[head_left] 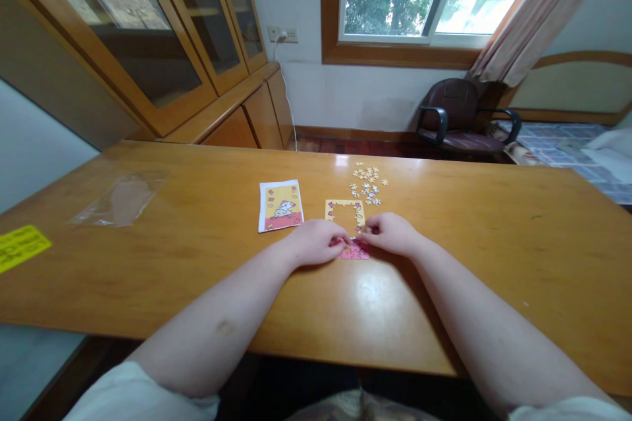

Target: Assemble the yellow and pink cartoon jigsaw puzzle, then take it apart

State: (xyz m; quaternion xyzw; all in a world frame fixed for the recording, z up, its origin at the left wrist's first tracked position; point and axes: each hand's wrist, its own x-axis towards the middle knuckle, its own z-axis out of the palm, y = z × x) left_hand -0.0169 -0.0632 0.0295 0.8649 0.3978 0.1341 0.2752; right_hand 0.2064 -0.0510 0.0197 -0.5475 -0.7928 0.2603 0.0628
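A partly assembled jigsaw puzzle point(356, 252) lies on the table, with a yellow border frame around a bare middle and a pink lower part. My left hand point(320, 241) rests at its lower left, fingers curled together and pressed down on the pink pieces. From the other side, my right hand point(392, 234) reaches the lower right edge with thumb and fingers pinched together; what sits between them is too small to make out. Loose puzzle pieces point(368, 174) are scattered beyond the frame, several showing plain backs. A reference picture point(282, 207) with a white animal on yellow and pink lies left of the puzzle.
The wooden table point(197, 263) spreads wide to both sides. On its left lie a clear plastic bag point(126, 197) and a yellow label point(22, 247). Behind stand a glass-door cabinet point(212, 89) and an office chair point(451, 115), with a bed point(553, 145) at the right.
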